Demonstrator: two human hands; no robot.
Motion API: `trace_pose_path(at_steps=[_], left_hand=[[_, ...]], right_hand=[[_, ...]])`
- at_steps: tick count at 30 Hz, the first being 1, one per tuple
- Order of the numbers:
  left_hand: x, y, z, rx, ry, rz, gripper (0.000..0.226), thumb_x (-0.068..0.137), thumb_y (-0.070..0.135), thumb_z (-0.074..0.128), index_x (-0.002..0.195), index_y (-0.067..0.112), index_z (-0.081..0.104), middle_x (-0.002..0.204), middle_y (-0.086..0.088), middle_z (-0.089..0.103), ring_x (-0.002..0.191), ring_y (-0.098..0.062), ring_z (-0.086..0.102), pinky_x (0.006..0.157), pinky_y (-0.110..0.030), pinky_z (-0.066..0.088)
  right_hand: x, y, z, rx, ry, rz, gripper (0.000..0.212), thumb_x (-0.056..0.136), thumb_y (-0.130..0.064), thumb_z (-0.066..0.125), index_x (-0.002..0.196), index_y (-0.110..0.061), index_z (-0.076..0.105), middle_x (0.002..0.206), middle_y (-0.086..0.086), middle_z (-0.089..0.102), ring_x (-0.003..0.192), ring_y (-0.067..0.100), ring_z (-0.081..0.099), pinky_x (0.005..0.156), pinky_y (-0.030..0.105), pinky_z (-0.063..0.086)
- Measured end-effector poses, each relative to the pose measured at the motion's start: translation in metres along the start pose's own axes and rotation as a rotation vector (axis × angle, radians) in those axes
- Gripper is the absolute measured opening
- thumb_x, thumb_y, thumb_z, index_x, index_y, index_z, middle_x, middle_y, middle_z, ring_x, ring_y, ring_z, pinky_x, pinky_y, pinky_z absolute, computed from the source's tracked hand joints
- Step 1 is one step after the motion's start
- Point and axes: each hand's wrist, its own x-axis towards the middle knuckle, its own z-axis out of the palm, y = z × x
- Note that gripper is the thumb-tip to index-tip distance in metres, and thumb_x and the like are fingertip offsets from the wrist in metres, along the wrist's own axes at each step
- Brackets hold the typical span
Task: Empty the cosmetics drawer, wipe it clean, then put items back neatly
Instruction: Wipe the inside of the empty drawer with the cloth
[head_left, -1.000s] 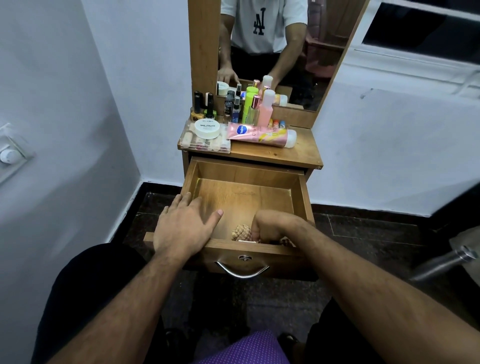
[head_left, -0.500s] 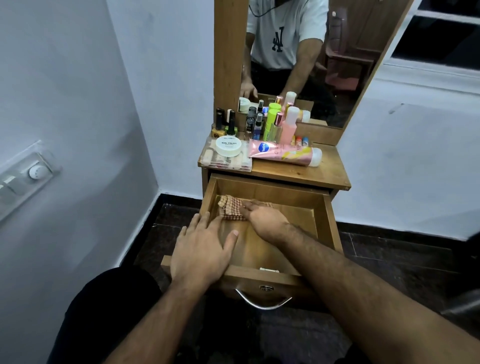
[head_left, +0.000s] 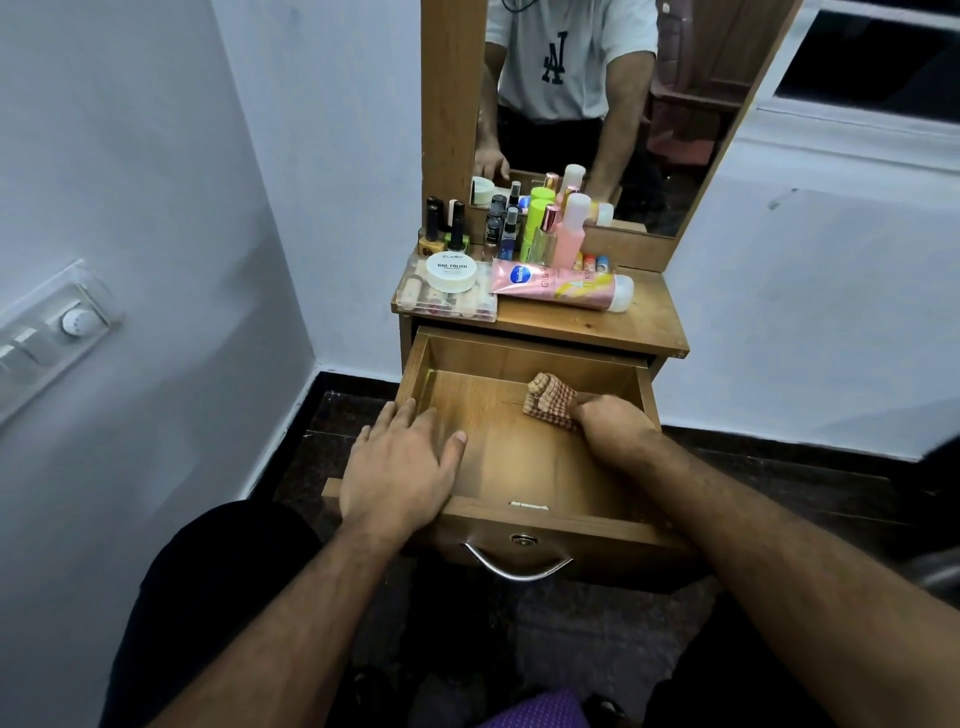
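Since half a second ago, the right hand is carrying the checked cloth from the drawer's back left over to its back right, while the left hand is staying planted on the front left corner. Reaching in from the lower right, the right forearm is crossing over the drawer's front right corner, its fingers curling around the bunched cloth and pressing it onto the drawer floor near the right wall. Lying flat with fingers spread and relaxed, the left hand is bracing the drawer, which is standing pulled out with only the cloth inside. Behind it, cosmetics are crowding the worktop: a pink tube lying on its side, upright bottles, and a white nail polish jar sitting on a clear case.
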Motion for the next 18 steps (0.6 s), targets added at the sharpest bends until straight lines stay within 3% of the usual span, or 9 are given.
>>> trace_pose_path(at_steps=[3,6,9,14,18], left_hand=[[0.000,0.000,0.000,-0.009,0.003,-0.002,0.063,0.099,0.059,0.026,0.151,0.024,0.037,0.161,-0.001,0.028,0.151,-0.018,0.016,0.122,-0.042,0.017],[0.000,-0.001,0.000,-0.011,0.012,0.000,0.062,0.100,0.057,0.025,0.150,0.023,0.038,0.161,-0.001,0.029,0.151,-0.019,0.017,0.122,-0.042,0.018],[0.001,-0.001,0.001,-0.014,0.017,0.001,0.061,0.100,0.056,0.025,0.149,0.023,0.040,0.160,-0.001,0.030,0.151,-0.019,0.018,0.121,-0.041,0.018],[0.003,-0.001,0.003,-0.046,0.039,-0.015,0.060,0.101,0.054,0.025,0.148,0.021,0.042,0.159,-0.002,0.034,0.149,-0.020,0.023,0.120,-0.041,0.023],[0.003,-0.002,0.004,-0.061,0.048,-0.016,0.058,0.102,0.051,0.025,0.147,0.021,0.043,0.158,-0.001,0.035,0.149,-0.020,0.025,0.119,-0.041,0.025]], right_hand=[[-0.006,-0.013,-0.007,0.036,0.028,0.051,0.024,0.100,-0.009,0.049,0.117,-0.011,0.066,0.118,0.011,0.068,0.108,0.024,0.066,0.092,0.032,0.054],[-0.014,-0.021,-0.009,0.083,0.024,0.057,0.023,0.099,-0.012,0.050,0.114,-0.009,0.068,0.116,0.011,0.068,0.107,0.025,0.066,0.091,0.032,0.054],[-0.032,-0.013,-0.012,0.159,-0.088,0.028,0.023,0.098,-0.020,0.057,0.116,-0.013,0.068,0.119,0.007,0.068,0.110,0.022,0.064,0.093,0.031,0.053],[-0.054,-0.017,-0.013,0.302,-0.344,-0.125,0.022,0.094,-0.009,0.059,0.109,-0.014,0.075,0.124,0.001,0.067,0.116,0.018,0.060,0.097,0.029,0.051],[-0.048,-0.046,-0.020,0.344,-0.403,-0.267,0.032,0.096,-0.004,0.053,0.115,-0.019,0.075,0.126,-0.003,0.066,0.110,0.012,0.058,0.089,0.023,0.045]])
